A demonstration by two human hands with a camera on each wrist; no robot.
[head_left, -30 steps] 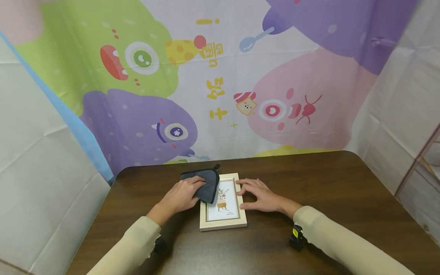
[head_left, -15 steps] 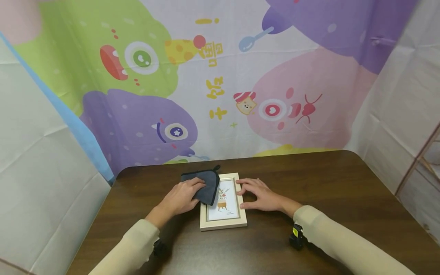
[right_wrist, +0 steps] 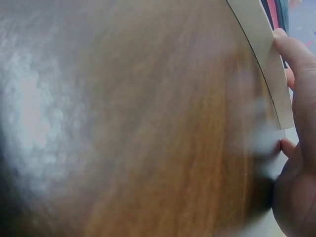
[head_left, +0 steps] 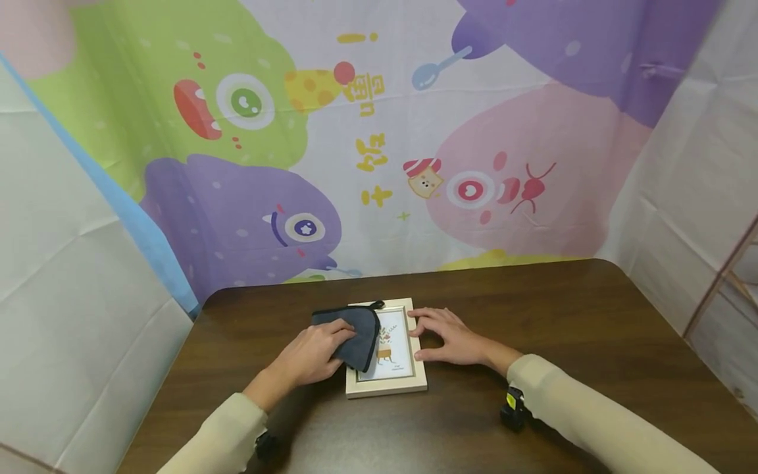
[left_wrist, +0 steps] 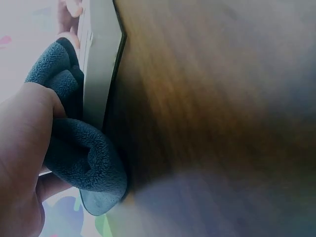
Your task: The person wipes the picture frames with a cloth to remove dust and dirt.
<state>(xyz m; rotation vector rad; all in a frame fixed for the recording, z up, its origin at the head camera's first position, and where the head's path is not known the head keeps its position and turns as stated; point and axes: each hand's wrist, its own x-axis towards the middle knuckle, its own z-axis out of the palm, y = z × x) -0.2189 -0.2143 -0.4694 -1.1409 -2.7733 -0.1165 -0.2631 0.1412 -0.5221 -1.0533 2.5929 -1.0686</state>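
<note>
Picture frame (head_left: 398, 361) flat on surface (head_left: 533, 309); our left hand (head_left: 314, 353) grasps cloth (head_left: 361, 342) over its left side; right hand (head_left: 448, 339), fingers unclenched, touches right edge. Wiping, we judge; next calls for rightward strokes.

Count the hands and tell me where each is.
2: the left hand holds the cloth over the left part of the frame; the right hand touches the frame's right edge.

A slate-blue cloth (head_left: 362, 339) trimmed in black meets a cream picture frame (head_left: 387, 389) and its white print (head_left: 401, 349) on a dark brown, wood-grained table (head_left: 533, 296). Beige sleeves (head_left: 598, 411) show before a white backdrop (head_left: 379, 243) of green, purple and pink cartoon monsters (head_left: 474, 148).
</note>
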